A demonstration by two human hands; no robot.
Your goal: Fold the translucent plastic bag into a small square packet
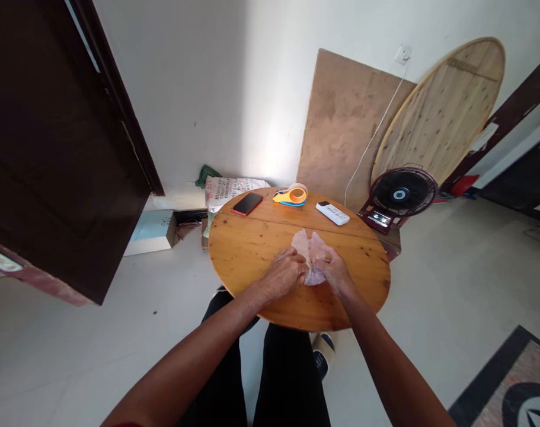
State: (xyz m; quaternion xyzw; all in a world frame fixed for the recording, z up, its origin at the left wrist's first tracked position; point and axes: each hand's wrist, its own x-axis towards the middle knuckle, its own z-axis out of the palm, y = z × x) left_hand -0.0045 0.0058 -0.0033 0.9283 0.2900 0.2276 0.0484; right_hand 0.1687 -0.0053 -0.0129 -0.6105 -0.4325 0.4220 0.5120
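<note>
On the near half of the round, knotty wooden table [243,255], toward its near edge, the left hand [287,271] rests curled at a crumpled plastic bag [315,244], thin and translucent; whether it pinches cannot be told. The right hand [335,270] pinches the bag's right side between thumb and fingers. Beyond lie a smooth white remote control [333,213], then, by the far edge, a flat red-edged phone [247,204] and an orange tape dispenser [291,195]. Past that edge are a black-grilled fan [403,193], a printed sack [234,188], and a leaning flat board [345,112].
</note>
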